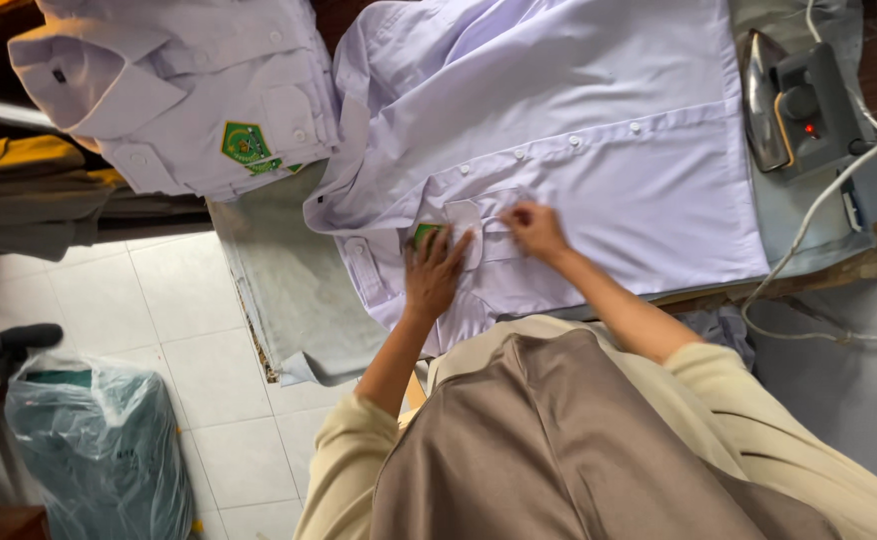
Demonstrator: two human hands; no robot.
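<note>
— What's the biggest thing on the board?

— A pale lilac shirt, spread flat over the ironing board, its button placket running across the middle. It fills most of the padded surface, collar end to the left.

— And beside it?

— At the far left lies a folded shirt of the same colour, collar up, a green badge sewn on its pocket. On the floor at the near left stands a green plastic bag, stuffed full.

— Where's the iron?

— At the far right, an iron rests on its side on the board's end, its white cord trailing down over the edge.

— What are the hands doing?

— Both are down on the spread shirt's chest pocket, close together. The left hand lies flat with fingers spread, pressing the cloth, half covering a small green patch. The right hand is just beside it, fingertips pinched on the pocket's edge.

— Holding anything else?

— No, only the cloth.
</note>
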